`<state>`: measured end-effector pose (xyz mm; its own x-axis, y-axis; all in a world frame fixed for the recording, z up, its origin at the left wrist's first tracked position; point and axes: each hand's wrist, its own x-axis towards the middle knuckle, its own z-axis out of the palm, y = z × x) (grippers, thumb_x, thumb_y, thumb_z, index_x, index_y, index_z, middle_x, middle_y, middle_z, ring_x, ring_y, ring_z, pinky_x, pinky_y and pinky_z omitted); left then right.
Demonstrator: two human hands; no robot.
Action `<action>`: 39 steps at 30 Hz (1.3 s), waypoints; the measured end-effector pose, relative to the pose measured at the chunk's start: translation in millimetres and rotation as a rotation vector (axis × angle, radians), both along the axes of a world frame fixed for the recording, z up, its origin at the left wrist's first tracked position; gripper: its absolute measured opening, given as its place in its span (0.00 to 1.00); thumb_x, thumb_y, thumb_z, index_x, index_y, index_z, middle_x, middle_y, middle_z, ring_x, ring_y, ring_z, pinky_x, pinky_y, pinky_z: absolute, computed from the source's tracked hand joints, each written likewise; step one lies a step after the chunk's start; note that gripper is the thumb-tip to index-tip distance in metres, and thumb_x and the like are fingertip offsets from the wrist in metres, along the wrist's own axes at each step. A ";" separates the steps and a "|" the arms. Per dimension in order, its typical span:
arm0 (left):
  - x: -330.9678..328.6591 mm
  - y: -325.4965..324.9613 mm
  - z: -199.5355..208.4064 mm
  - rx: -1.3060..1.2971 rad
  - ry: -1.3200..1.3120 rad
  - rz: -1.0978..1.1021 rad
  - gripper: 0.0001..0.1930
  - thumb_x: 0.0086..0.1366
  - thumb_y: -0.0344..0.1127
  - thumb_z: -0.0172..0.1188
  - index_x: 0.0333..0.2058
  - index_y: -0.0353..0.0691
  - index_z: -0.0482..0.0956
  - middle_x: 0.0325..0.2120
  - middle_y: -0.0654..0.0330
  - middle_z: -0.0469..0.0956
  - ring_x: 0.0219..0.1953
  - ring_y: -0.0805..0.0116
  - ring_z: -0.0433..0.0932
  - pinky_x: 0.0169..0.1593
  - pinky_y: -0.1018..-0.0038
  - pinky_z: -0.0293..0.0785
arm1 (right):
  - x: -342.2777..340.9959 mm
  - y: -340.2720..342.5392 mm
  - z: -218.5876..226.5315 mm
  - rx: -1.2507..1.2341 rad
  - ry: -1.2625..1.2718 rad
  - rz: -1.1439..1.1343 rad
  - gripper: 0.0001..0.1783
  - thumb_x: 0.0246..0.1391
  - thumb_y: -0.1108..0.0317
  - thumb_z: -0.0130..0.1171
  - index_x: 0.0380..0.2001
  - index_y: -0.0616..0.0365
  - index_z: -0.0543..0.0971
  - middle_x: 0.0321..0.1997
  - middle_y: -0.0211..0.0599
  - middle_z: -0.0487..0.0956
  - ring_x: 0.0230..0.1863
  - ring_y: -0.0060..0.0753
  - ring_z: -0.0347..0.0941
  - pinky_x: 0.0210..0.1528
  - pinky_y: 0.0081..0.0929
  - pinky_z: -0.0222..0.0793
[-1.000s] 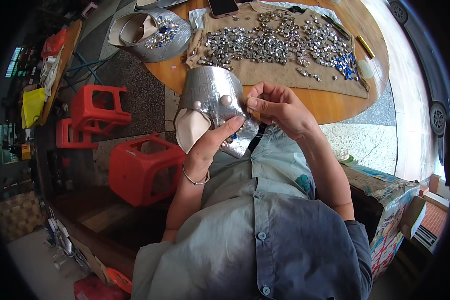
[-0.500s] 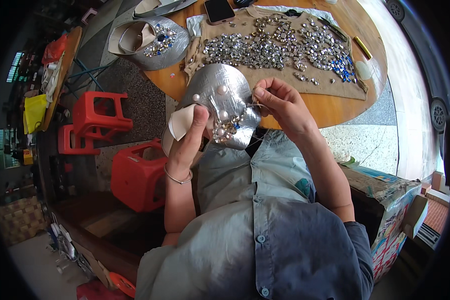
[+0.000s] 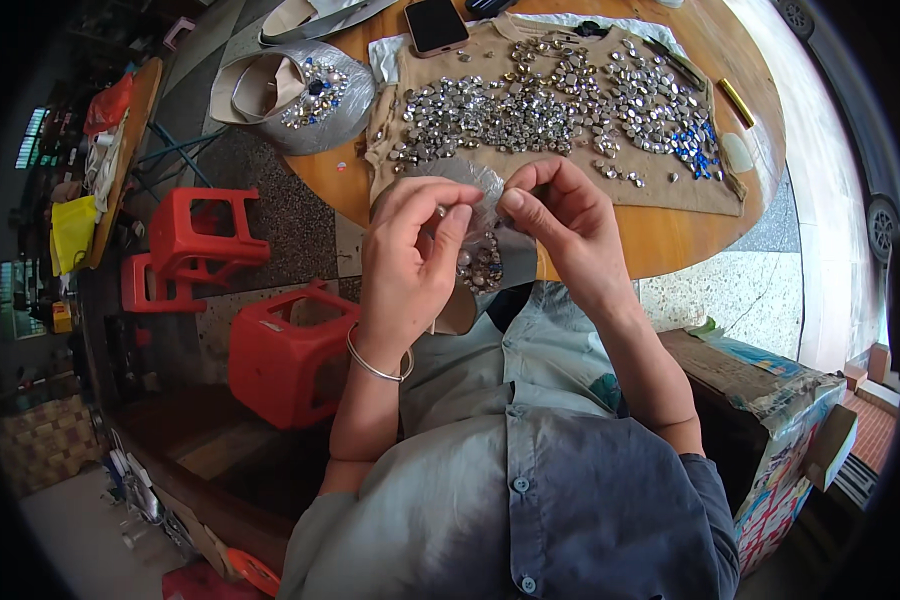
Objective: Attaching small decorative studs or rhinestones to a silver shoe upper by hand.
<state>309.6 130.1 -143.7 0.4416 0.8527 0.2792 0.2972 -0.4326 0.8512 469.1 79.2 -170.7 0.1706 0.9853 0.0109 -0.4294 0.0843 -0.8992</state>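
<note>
We see two bare hands raised together above the lap, at the near edge of the round wooden counter [image 3: 660, 240]. The left hand [image 3: 410, 265] is curled around one silvery fabric shoe upper [image 3: 480, 255], fingers bent over its top, a thin metal bangle [image 3: 375, 365] on the wrist. The right hand [image 3: 560, 215] is pinched shut, thumb and forefinger meeting on the upper's edge; whether a bead or needle sits in that pinch we cannot tell. A cluster of small round studs shows on the upper, just below the fingers.

On the counter lies one tan cloth [image 3: 560, 110], spread flat and scattered with shiny metallic beads too many to count, mostly silver, with one patch of blue ones [image 3: 695, 145] toward the right. At the counter's left edge we spot a second silver upper [image 3: 300, 95], rounded, with a pale lining and blue and silver stones. One dark phone [image 3: 438, 25] lies flat at the far side, and one slim yellow stick [image 3: 738, 103] near the right rim.

On the floor to the left we count three red plastic stools [image 3: 285, 355], blocky and square-legged. One patterned cardboard box [image 3: 770, 400] stands to the right.
</note>
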 end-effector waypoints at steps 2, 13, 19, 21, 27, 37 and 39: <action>2.1 5.4 -8.2 0.054 0.090 -0.018 0.06 0.58 0.31 0.62 0.33 0.36 0.79 0.35 0.63 0.76 0.34 0.78 0.73 0.33 0.81 0.69 | 5.9 7.5 -7.5 -0.028 0.006 -0.013 0.07 0.55 0.71 0.58 0.35 0.60 0.72 0.32 0.24 0.75 0.34 0.12 0.70 0.37 0.13 0.66; 59.3 26.8 -50.0 0.227 0.047 0.130 0.06 0.50 0.25 0.67 0.26 0.35 0.78 0.27 0.61 0.76 0.30 0.71 0.73 0.35 0.77 0.69 | 39.9 38.8 -39.2 -0.081 0.098 -0.072 0.10 0.53 0.75 0.59 0.39 0.63 0.73 0.36 0.31 0.78 0.39 0.18 0.74 0.43 0.19 0.72; 91.3 38.1 -68.0 0.240 0.038 0.122 0.06 0.53 0.26 0.65 0.28 0.35 0.76 0.28 0.60 0.75 0.30 0.70 0.72 0.34 0.78 0.68 | 79.0 51.7 -50.8 -0.057 -0.166 0.044 0.08 0.51 0.72 0.62 0.36 0.62 0.77 0.35 0.28 0.79 0.35 0.15 0.71 0.40 0.18 0.69; 99.3 44.7 -71.9 0.203 0.038 0.096 0.07 0.51 0.25 0.65 0.29 0.38 0.77 0.28 0.60 0.75 0.31 0.65 0.72 0.34 0.73 0.69 | 85.8 54.0 -52.0 -0.046 -0.203 0.011 0.06 0.52 0.73 0.60 0.33 0.62 0.76 0.33 0.26 0.78 0.33 0.14 0.69 0.39 0.18 0.67; 116.0 55.4 -71.8 0.195 0.071 0.027 0.08 0.47 0.22 0.65 0.26 0.37 0.75 0.26 0.60 0.74 0.28 0.64 0.72 0.32 0.72 0.69 | 89.0 63.6 -60.8 -0.119 0.105 -0.022 0.04 0.58 0.72 0.54 0.34 0.59 0.70 0.33 0.25 0.73 0.36 0.17 0.67 0.41 0.19 0.65; 100.9 37.9 -61.8 0.028 0.045 0.094 0.06 0.49 0.22 0.66 0.26 0.34 0.77 0.26 0.59 0.76 0.26 0.70 0.74 0.30 0.78 0.70 | 107.5 77.7 -11.5 0.039 -0.084 -0.277 0.05 0.60 0.71 0.51 0.37 0.56 0.67 0.37 0.28 0.72 0.37 0.15 0.64 0.43 0.16 0.61; 88.8 49.8 -63.8 0.137 0.098 0.087 0.07 0.49 0.25 0.68 0.27 0.35 0.78 0.28 0.59 0.77 0.30 0.65 0.75 0.34 0.73 0.71 | 105.3 83.0 -8.3 -0.023 -0.095 -0.256 0.04 0.61 0.69 0.50 0.37 0.54 0.67 0.39 0.32 0.75 0.30 0.13 0.63 0.35 0.13 0.61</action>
<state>398.4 179.9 -207.6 0.3987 0.8458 0.3545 0.4173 -0.5115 0.7512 574.4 162.2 -179.0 0.4133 0.9104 0.0171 -0.3104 0.1586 -0.9373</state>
